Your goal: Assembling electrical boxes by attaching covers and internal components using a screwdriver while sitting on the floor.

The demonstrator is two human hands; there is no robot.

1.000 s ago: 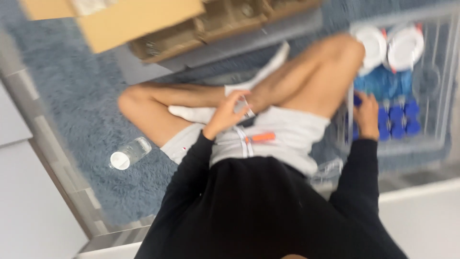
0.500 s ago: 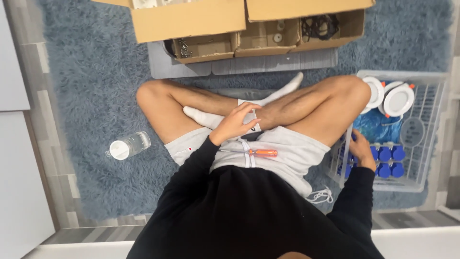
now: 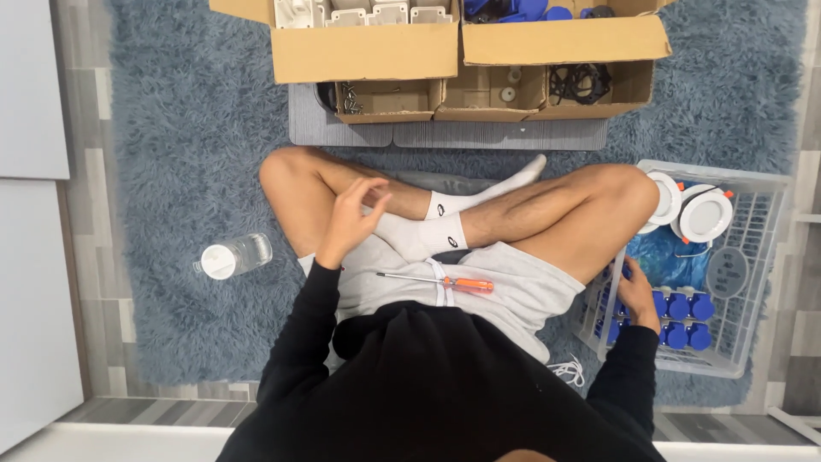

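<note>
I sit cross-legged on a blue shag rug (image 3: pixel 171 154). My left hand (image 3: pixel 351 221) hovers over my left shin with its fingers spread and nothing in it. A screwdriver with an orange handle (image 3: pixel 445 281) lies across my lap on the grey shorts. My right hand (image 3: pixel 640 296) reaches into a white wire basket (image 3: pixel 753 257) on my right. Its fingers curl among the blue caps (image 3: pixel 680 308) there, and I cannot see whether they grip one. The basket also holds two round white lamp fittings (image 3: pixel 705 214) and a blue bag (image 3: pixel 667 257).
Open cardboard boxes (image 3: pixel 445 51) with white parts, blue parts and black cables stand ahead on a grey mat (image 3: pixel 445 135). A clear plastic bottle (image 3: pixel 233 256) lies on the rug to my left. White panels (image 3: pixel 34 257) border the left side.
My left hand has moved left, away from my ankle, and its fingers have spread. My right hand stays in the basket. The view has shifted and steadied.
</note>
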